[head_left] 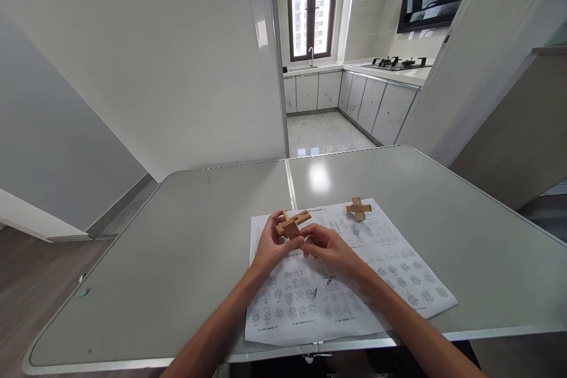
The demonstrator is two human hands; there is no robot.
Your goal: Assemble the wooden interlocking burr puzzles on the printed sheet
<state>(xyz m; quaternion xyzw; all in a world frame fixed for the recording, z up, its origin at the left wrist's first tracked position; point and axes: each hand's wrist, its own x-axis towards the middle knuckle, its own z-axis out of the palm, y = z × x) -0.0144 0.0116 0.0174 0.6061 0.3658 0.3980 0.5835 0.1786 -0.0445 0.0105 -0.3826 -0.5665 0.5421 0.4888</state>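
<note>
A partly joined wooden burr puzzle (291,228) is held up over the printed sheets, its notched bars crossing at angles. My left hand (271,250) is closed around its left and lower side, with the thumb along the bottom. From the right, my right hand (330,246) has curled fingers and a thumb pinched at the puzzle's lower right edge, close to the left thumb tip. My fingers hide part of the bars. Another small cluster of crossed wooden pieces (358,208) stands on the far right part of the paper.
Printed paper sheets (354,326) with rows of puzzle diagrams lie under my hands. They rest on a grey folding table (190,283) with a metal rim and a centre seam (290,184). A small green object (84,292) is near the left edge. A kitchen with a hob (398,63) lies beyond.
</note>
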